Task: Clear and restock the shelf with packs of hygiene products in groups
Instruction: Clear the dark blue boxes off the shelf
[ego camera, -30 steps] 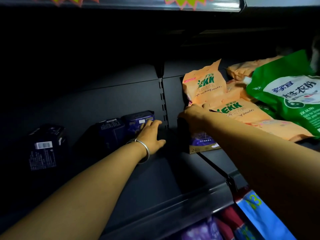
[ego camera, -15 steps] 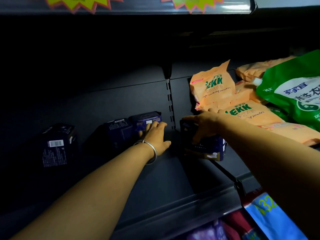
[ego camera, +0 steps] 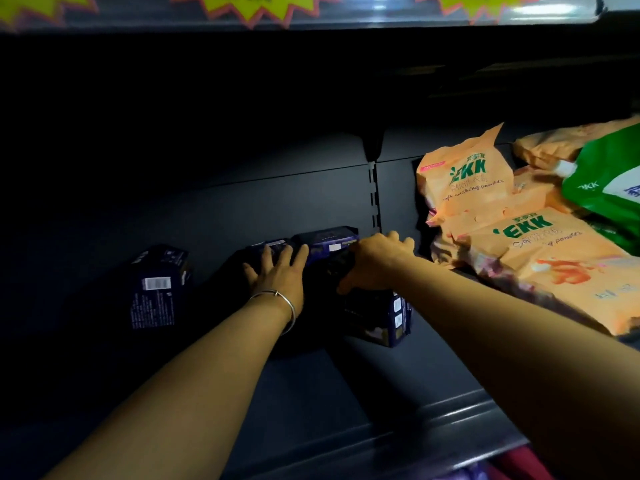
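1. Four dark packs sit on a dim grey shelf (ego camera: 311, 393); one lone pack (ego camera: 157, 285) stands toward the left end.
2. Left hand (ego camera: 277, 271), fingers spread, lies flat on two packs (ego camera: 311, 242) against the back wall.
3. Right hand (ego camera: 374, 265) grips the front pack (ego camera: 381, 317) from above.
4. Orange powder bags (ego camera: 519, 244) crowd the right end.

Both bare forearms are stretched forward, the left hand (ego camera: 277, 271) laid flat with fingers spread, palm down, a thin bangle (ego camera: 281, 303) worn at its wrist, while the right hand (ego camera: 372, 263) is curled in a grasp.
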